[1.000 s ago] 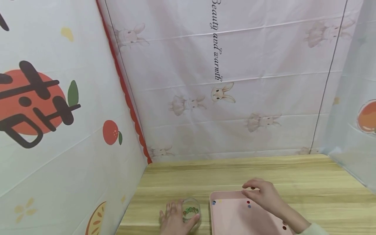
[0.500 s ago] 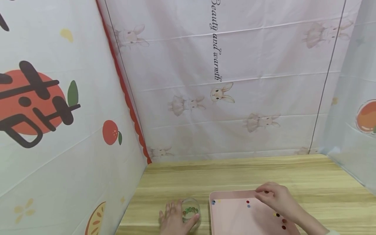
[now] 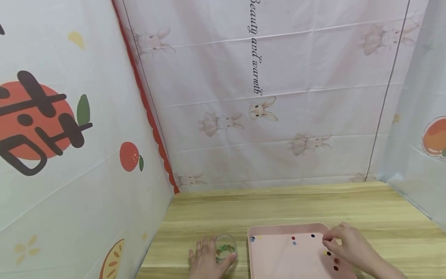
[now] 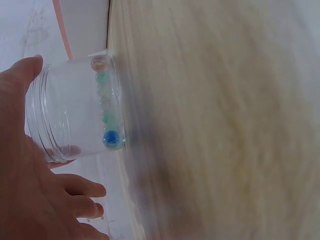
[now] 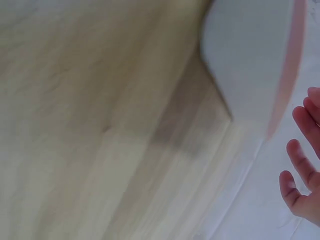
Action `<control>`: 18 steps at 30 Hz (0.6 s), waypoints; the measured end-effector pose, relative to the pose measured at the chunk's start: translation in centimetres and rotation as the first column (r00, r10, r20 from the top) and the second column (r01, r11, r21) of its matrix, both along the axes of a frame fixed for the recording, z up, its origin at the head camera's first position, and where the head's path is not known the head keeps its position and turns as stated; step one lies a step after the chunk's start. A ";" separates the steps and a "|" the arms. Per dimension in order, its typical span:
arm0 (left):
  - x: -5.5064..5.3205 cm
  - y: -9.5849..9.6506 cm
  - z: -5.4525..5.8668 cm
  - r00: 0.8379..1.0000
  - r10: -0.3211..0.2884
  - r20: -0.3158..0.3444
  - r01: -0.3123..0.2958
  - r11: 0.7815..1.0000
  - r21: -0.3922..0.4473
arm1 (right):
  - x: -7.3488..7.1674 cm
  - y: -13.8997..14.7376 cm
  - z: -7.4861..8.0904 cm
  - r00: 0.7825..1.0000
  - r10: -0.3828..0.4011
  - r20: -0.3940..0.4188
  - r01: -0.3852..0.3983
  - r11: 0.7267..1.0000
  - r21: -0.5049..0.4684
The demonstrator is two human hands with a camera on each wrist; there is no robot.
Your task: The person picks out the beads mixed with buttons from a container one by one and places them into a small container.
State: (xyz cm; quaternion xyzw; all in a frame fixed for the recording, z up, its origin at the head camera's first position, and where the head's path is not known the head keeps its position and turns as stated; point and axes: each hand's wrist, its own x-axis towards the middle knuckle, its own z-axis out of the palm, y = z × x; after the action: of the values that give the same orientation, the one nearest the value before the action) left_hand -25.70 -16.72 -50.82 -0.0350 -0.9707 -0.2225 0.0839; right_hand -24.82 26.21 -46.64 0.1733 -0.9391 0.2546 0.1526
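My left hand [image 3: 206,260] grips a clear plastic jar [image 4: 75,107] standing on the table, thumb on one side and fingers on the other. Green, brown and blue marbles [image 4: 111,138] line its bottom. At the back right corner of the pink tray [image 3: 283,254], my right hand [image 3: 348,246] hovers with thumb and forefinger close together; whether anything lies between them cannot be told. In the right wrist view only the fingers [image 5: 301,159] show, bent loosely. A small dark disc [image 3: 313,235] lies in the tray just left of that hand.
Several small round discs lie in the tray, among them a red disc [image 3: 293,238], a dark red disc [image 3: 336,268] and a blue one [image 3: 253,239]. The wood-grain table [image 3: 271,207] meets printed curtains [image 3: 278,116] at the back and sides.
My right hand has moved right along the tray's back edge to its corner. The dark disc now shows where the hand was before. My left hand and the jar have stayed put.
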 end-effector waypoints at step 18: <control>-0.2 -0.1 -0.4 1.000 -0.007 0.007 0.007 1.000 0.012 | 1.0 1.4 -3.4 0.918 0.215 -0.333 -0.071 0.916 0.394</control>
State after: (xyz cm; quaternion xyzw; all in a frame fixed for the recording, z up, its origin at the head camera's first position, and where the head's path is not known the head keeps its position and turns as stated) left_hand -25.93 -16.87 -51.22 -0.0372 -0.9695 -0.2286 0.0800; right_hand -23.86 27.61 -50.04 0.3135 -0.9089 0.0443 0.2713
